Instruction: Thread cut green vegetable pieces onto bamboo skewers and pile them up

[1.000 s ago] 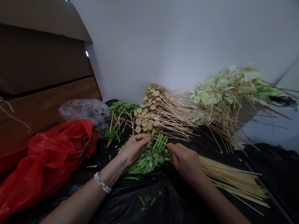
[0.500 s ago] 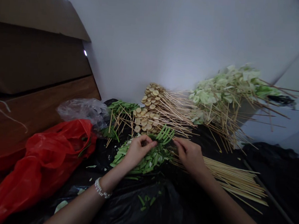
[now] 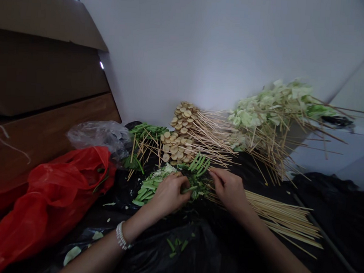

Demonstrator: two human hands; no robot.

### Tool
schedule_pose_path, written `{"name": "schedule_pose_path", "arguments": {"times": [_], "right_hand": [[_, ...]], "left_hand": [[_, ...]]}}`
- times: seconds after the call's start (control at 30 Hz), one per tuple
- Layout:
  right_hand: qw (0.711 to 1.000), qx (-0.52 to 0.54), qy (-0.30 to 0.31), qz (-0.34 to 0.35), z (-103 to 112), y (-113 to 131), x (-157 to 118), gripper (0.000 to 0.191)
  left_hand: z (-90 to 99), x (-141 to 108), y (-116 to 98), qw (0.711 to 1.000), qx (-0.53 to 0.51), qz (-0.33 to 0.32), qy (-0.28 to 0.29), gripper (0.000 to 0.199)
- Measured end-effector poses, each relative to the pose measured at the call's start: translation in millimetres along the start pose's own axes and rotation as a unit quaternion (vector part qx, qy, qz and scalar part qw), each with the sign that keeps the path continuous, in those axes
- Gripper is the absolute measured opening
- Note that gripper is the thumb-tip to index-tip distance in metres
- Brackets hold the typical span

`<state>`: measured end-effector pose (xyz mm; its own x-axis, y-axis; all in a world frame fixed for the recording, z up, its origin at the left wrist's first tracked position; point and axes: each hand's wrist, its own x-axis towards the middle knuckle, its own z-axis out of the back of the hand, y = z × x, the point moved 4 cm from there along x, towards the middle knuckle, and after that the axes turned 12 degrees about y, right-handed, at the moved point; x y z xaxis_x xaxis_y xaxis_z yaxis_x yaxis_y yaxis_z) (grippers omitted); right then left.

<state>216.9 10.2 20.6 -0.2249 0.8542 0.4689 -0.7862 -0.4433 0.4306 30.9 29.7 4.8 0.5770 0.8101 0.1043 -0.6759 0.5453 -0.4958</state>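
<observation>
My right hand (image 3: pixel 228 189) pinches the end of a skewer that carries several cut green bean pieces (image 3: pixel 199 164) in a row, side by side. To its left, my left hand (image 3: pixel 172 195), with a white beaded bracelet (image 3: pixel 122 235) at the wrist, is closed over the pile of cut green beans (image 3: pixel 149 189). A single green bean piece (image 3: pixel 190 189) sticks out from between its thumb and fingers. The hand hides part of the pile. Bare bamboo skewers (image 3: pixel 285 218) lie in a bundle beneath and right of my right hand.
Behind the pile are skewered potato-like slices (image 3: pixel 178 146) and skewered green beans (image 3: pixel 148 131). Skewered cabbage leaves (image 3: pixel 265 105) are heaped at the right. A red plastic bag (image 3: pixel 63 186) and a clear bag (image 3: pixel 99 137) sit left, on black plastic sheeting (image 3: pixel 205 254).
My left hand has moved down from beside the skewered beans onto the pile and now has a green bean piece in its fingers. My right hand keeps hold of the skewer, nearly still.
</observation>
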Motion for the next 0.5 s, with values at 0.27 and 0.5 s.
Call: {"name": "schedule_pose_path", "arguments": {"times": [0.27,0.5], "right_hand": [[1.0,0.014,-0.001,0.016,-2,0,0,0.023],[0.998,-0.023,0.063,0.016,-7,8,-2,0.024]], "left_hand": [[2.7,13,34,0.854,-0.506,0.084,-0.082,0.033],[3.2,13,39,0.746,-0.642,0.11,-0.136,0.034]]}}
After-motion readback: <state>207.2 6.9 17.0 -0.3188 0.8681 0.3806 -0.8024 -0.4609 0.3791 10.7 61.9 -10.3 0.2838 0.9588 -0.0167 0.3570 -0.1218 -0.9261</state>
